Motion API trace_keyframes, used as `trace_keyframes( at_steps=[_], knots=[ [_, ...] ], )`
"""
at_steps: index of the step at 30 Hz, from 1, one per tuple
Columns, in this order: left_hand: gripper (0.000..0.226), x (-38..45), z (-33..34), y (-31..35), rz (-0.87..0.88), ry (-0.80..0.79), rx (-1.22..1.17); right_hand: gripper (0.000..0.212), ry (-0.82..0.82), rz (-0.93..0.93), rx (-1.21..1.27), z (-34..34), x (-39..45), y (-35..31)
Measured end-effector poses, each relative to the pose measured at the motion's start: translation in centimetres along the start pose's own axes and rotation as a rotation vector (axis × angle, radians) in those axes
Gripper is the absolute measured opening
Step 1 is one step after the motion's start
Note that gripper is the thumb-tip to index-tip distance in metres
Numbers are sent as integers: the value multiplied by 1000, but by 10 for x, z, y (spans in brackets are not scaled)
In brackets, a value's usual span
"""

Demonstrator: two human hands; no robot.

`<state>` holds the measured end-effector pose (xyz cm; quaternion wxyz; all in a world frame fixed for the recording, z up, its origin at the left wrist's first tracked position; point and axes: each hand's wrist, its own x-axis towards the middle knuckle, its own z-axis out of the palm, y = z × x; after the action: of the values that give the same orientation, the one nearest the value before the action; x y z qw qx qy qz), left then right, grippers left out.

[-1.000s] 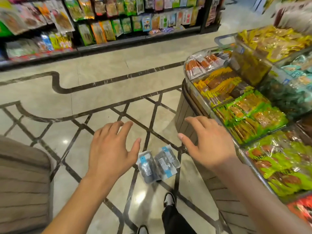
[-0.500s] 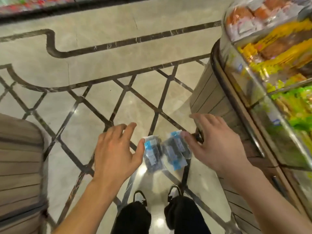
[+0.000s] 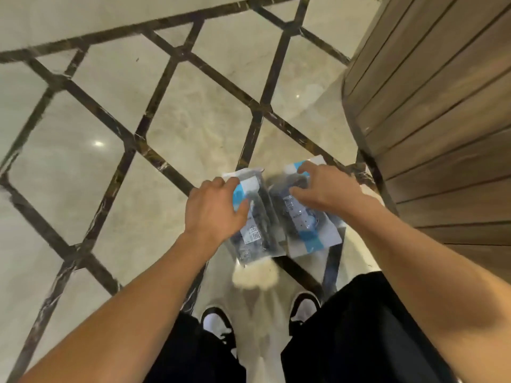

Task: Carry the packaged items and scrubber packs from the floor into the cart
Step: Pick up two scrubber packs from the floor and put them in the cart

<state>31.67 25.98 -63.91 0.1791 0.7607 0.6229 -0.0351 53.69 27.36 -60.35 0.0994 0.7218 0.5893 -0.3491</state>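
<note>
- We saw both forearms bare to the near edge of the view, with no sleeves, watch or rings showing.
- Our left hand (image 3: 214,208) and right hand (image 3: 326,189) were bare, without gloves.
- We wore black trousers (image 3: 359,327), loose and plain, covering both legs.
- Our shoes were black and white: the left shoe (image 3: 217,322) and the right shoe (image 3: 304,306) each had a white toe panel edged in black.

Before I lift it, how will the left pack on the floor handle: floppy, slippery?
The left pack looks like glossy clear film, so probably slick and crinkly. It lies flat, so likely light and unlikely to roll. The left hand grips one edge; the far end may sag.
</note>
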Motion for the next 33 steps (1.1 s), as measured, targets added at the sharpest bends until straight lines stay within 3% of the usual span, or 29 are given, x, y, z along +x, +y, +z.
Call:
trace_keyframes(
  at_steps=[4, 7, 10, 14, 19, 25, 29, 33],
  knots=[
    [49, 33, 79, -4, 31, -61, 175, 65, -21, 40, -118, 66, 60, 23],
    [47, 52, 117, 3, -69, -35, 32, 63, -5, 75, -133, 97, 93, 32],
    [46, 67, 133, 12, -106, -49, -2, 60, 37, 98, -85, 105, 120, 49],
    [45, 71, 148, 0, -185, -152, 109, 67, -29, 174, -98, 113, 128, 75],
    [59, 70, 164, -25, -309, -269, 155, 82, -60, 221, -111, 129, 137, 100],
    [76, 68, 191, -46, -549, -353, -190, 99, -69, 273, -17, 134, 155, 109],
    [69, 69, 203, -49, -679, -300, -561, 97, -92, 262, 89, 138, 160, 105],
    [74, 73, 207, -53, -807, -296, -755, 96, -120, 281, 149, 140, 163, 105]
  ],
)
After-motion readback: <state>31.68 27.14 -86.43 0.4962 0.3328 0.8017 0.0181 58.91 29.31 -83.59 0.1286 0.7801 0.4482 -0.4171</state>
